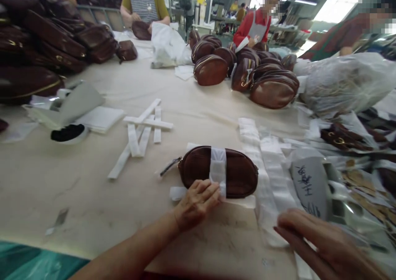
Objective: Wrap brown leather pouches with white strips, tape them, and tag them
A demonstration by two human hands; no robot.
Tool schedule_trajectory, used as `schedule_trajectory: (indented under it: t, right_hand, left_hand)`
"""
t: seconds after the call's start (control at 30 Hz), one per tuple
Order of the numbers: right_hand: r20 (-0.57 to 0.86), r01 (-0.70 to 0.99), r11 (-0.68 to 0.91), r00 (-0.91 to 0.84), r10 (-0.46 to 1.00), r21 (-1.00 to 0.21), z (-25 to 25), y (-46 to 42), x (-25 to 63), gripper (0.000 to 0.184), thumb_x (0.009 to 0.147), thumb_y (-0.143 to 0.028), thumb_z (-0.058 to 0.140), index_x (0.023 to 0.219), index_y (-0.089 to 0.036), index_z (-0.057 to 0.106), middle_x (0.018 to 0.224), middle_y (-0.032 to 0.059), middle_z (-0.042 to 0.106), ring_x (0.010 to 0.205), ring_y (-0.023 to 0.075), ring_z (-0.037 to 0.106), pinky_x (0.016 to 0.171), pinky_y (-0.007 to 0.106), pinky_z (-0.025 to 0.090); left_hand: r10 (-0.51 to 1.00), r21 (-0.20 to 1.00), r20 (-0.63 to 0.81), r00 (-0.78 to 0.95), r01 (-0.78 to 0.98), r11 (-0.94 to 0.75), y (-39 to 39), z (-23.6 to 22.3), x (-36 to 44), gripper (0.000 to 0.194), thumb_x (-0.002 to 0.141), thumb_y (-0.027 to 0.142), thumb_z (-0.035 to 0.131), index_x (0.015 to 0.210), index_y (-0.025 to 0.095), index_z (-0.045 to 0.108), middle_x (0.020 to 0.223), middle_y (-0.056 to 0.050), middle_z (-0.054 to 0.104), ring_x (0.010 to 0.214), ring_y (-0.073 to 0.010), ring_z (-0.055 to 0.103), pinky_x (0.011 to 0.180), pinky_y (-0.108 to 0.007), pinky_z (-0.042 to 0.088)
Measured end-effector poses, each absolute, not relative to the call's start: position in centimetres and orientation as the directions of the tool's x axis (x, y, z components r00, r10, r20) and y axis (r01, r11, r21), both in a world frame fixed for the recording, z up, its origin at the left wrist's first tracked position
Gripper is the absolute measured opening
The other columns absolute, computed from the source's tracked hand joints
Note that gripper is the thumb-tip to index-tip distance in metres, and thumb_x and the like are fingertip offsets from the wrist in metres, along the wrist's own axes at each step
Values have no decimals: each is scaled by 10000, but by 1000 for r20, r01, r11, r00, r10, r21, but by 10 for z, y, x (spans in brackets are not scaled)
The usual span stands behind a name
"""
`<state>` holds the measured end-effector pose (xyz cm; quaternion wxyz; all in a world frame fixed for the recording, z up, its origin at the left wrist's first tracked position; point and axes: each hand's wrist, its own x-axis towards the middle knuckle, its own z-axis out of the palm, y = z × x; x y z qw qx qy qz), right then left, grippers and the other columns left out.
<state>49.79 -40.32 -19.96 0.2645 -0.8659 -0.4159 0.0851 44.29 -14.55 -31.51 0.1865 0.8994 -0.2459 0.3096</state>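
Note:
A small brown leather pouch (238, 170) lies on its side on the cream table (185, 102), with a white paper band (218, 164) wrapped across its middle. My left hand (198, 201) rests at the pouch's near edge, fingers bent and pressing the band's lower end. A zipper pull (168, 167) sticks out to the pouch's left. My right hand (321, 243) hovers low at the right, fingers stretched flat above a stack of white paper strips (266, 164), holding nothing.
Loose white strips (144, 133) lie in the middle of the table. More brown pouches (247, 71) stand at the back, and dark bags (40, 44) pile up at the left. Plastic bags (340, 81) and clutter fill the right. Other people work across the table.

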Motion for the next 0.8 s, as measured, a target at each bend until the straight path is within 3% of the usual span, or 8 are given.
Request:
schedule_trajectory:
  t: [0.1,0.27,0.37,0.5,0.57,0.67,0.73,0.8]
  right_hand:
    - [-39,823,-380,402,915,-422,-191,-331,537,220,882,-229,463,688,-212,565,625,1,575,552,120,524,515,223,383]
    - [-218,958,-243,206,954,-156,-219,-272,575,161,818,-113,513,694,-186,585,641,16,589,557,125,493,525,251,294]
    - [-326,961,-261,219,920,-91,-224,-254,579,154,793,-88,532,706,-181,620,650,35,624,574,134,536,529,253,288]
    - [-456,881,-472,405,792,-37,-218,-236,592,58,749,-226,622,720,-178,635,656,52,654,617,166,594,522,240,304]
    - [-447,811,-584,510,735,-36,-217,-234,604,212,672,-331,696,797,-175,629,642,35,640,603,169,590,501,232,306]
    - [-397,721,-668,567,722,-184,-224,-246,614,341,606,-405,738,833,-189,603,645,-11,617,571,143,567,486,217,340]
    - [-200,724,-634,602,773,-270,-231,-261,607,216,691,-363,688,788,-190,601,681,-3,620,602,141,569,530,227,396]
    - [125,798,-529,579,806,-287,-239,-278,587,98,807,-264,573,800,-178,620,753,37,637,689,158,584,620,262,448]
  left_hand:
    - [-322,191,644,694,-554,-810,-146,-315,442,188,878,151,525,1046,81,576,1074,-102,648,964,-203,531,810,-334,458]
    - [-335,212,623,706,-566,-797,-145,-312,442,156,867,150,539,990,65,585,1045,-110,641,938,-205,536,753,-325,442]
    - [-345,209,618,707,-571,-794,-144,-312,442,152,856,144,550,976,62,593,1060,-111,629,939,-213,533,757,-333,429]
    - [-369,193,580,726,-562,-804,-143,-315,442,147,884,164,510,968,81,596,1064,-119,617,949,-207,530,760,-329,418]
    - [-376,177,574,728,-558,-811,-143,-316,442,149,891,165,495,968,88,597,1076,-121,612,968,-206,524,780,-332,415]
    - [-373,161,590,716,-557,-815,-143,-318,442,156,882,160,509,984,79,595,1095,-122,604,992,-213,515,802,-334,415]
    - [-368,157,602,709,-557,-815,-143,-318,442,163,875,160,521,992,74,593,1101,-123,598,991,-215,513,803,-335,419]
    - [-377,145,601,704,-560,-816,-143,-318,441,157,879,163,514,986,77,591,1097,-125,592,988,-213,514,794,-333,424]
